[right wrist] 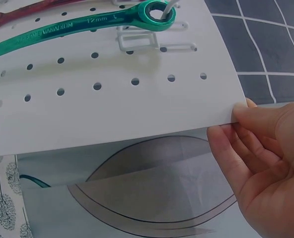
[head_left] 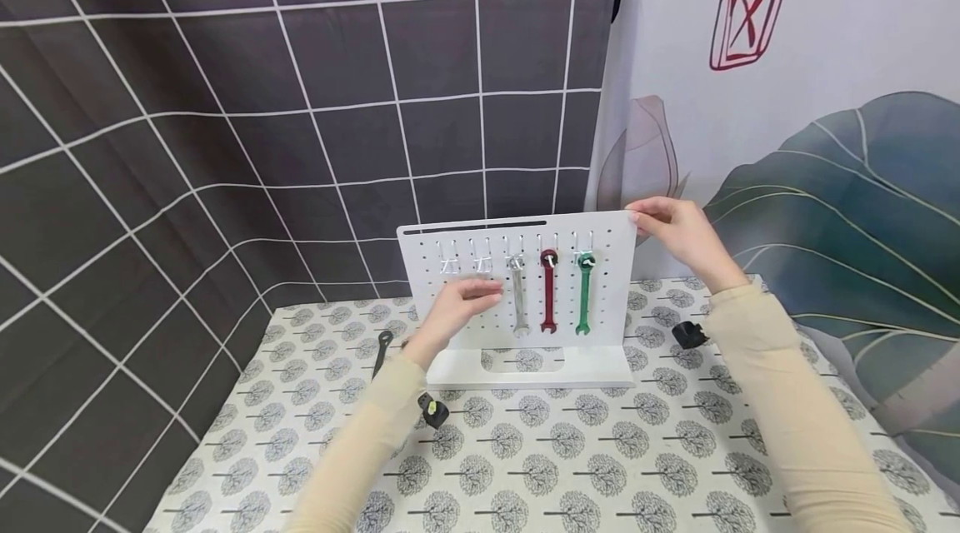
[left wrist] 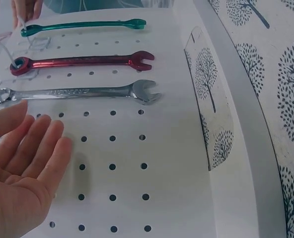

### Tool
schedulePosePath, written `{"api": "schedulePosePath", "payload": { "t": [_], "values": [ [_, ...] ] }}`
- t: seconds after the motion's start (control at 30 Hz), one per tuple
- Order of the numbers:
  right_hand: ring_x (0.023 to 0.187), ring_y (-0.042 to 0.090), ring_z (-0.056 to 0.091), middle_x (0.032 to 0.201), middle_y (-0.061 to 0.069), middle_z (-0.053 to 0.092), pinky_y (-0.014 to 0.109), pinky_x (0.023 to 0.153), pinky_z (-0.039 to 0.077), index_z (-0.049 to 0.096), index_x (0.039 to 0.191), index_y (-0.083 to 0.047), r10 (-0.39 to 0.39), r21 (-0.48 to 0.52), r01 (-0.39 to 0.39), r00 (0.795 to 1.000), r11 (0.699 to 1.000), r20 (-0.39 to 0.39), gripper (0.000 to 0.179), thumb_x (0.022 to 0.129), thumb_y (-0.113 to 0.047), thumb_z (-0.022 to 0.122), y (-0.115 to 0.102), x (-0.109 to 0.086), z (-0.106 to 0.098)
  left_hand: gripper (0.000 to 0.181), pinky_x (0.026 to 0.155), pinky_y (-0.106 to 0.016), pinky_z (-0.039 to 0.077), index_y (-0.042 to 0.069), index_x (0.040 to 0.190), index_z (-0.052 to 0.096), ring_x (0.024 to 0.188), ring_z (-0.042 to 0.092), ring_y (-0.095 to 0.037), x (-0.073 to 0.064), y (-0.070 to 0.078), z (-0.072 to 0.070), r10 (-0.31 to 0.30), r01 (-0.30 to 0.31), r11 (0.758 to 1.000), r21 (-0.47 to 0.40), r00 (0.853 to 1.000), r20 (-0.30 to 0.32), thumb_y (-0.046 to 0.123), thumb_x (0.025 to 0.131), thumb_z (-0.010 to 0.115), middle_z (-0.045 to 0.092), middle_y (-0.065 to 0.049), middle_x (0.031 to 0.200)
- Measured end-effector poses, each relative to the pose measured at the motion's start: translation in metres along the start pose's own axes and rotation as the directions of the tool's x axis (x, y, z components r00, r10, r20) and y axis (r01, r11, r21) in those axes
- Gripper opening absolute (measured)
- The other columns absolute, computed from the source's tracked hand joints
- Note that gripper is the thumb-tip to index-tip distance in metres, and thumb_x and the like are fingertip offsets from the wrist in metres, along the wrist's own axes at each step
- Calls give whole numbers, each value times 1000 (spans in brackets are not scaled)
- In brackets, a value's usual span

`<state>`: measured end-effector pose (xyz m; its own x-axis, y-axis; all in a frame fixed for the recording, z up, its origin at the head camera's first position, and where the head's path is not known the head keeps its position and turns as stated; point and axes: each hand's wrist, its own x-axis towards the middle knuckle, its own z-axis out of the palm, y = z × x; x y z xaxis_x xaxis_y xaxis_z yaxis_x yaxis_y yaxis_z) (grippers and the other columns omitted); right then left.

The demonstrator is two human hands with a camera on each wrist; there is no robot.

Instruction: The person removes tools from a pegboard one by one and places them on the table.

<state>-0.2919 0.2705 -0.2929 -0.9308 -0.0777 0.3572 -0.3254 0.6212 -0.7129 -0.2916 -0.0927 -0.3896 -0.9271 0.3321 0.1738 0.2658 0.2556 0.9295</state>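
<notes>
A white pegboard (head_left: pixel 615 291) stands upright on its base on the table. From its hooks hang a silver wrench (head_left: pixel 519 300), a red wrench (head_left: pixel 549 291) and a green wrench (head_left: pixel 584 296). My right hand (head_left: pixel 672 231) pinches the board's upper right corner between thumb and fingers, as the right wrist view confirms. In front of the board, my left hand (head_left: pixel 459 310) holds nothing; its fingers are extended toward the silver wrench. The left wrist view shows the palm and the fingertips close beside that wrench's ring end.
Two wire hooks (head_left: pixel 482 256) on the board's left side bear nothing. A black wrench (head_left: pixel 382 347) lies on the tree-print tablecloth (head_left: pixel 555 466), left of the board. Black objects sit by the left forearm (head_left: pixel 433 410) and right forearm (head_left: pixel 688 335). A dark gridded curtain (head_left: pixel 322 141) hangs behind.
</notes>
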Motion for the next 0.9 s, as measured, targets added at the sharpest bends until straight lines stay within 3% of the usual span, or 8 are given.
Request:
{"api": "schedulePosePath", "payload": {
  "t": [0.33, 0.6, 0.9],
  "values": [
    [76, -3, 61, 112, 23, 71, 54, 101, 44, 65, 126, 1, 10, -1, -10, 1000, 1000, -2, 39, 102, -30, 61, -3, 0, -1, 32, 107, -44, 47, 9, 124, 70, 117, 64, -23, 4, 5, 7, -15, 15, 999, -35, 1000, -7, 19, 94, 72, 67, -4, 130],
    [86, 14, 67, 114, 24, 70, 54, 101, 44, 65, 127, 0, 12, -4, -12, 1000, 1000, 3, 40, 102, -31, 61, -5, 0, 0, 33, 106, -40, 49, 5, 125, 68, 117, 64, -24, 7, 7, 12, 9, -10, 998, -69, 1000, -11, 16, 94, 72, 67, -8, 130],
    [80, 4, 63, 113, 23, 70, 57, 103, 42, 64, 127, 1, 21, 5, -21, 1000, 1000, 6, 40, 102, -31, 61, -3, 0, -1, 35, 103, -36, 51, 1, 125, 66, 115, 65, -26, 13, 9, 18, 11, -13, 996, -89, 1000, -18, 13, 93, 72, 69, -13, 125]
  ]
}}
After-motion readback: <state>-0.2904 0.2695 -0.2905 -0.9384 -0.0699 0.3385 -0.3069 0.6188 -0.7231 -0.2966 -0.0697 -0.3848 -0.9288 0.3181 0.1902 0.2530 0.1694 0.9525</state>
